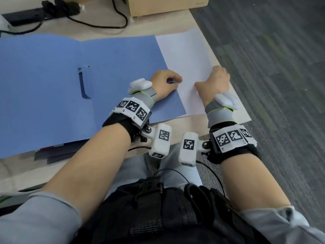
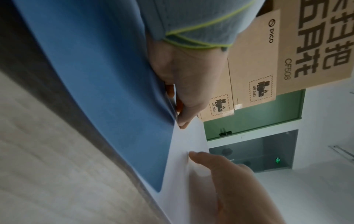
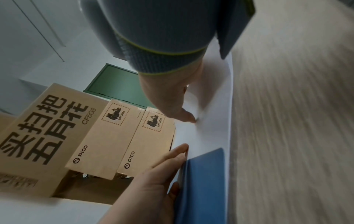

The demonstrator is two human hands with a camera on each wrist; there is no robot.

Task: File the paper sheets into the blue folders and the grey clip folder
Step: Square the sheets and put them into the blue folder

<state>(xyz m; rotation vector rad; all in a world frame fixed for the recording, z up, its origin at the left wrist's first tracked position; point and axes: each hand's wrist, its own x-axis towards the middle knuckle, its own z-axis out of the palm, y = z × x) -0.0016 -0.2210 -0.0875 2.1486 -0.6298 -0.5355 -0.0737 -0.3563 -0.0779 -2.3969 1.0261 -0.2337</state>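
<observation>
A blue folder lies open on the desk, with a slot cut in its left half. A white paper sheet lies along its right edge, reaching the desk's right edge. My left hand has curled fingers pinching the folder's right edge where it meets the sheet; in the left wrist view that hand has fingertips tucked under the blue flap. My right hand grips the sheet's right edge, thumb on top of the paper. No grey clip folder shows.
Cardboard boxes stand at the back of the desk, with a black cable and a dark power strip beside them. More folders stick out under the blue one at the front. Grey carpet lies beyond the desk's right edge.
</observation>
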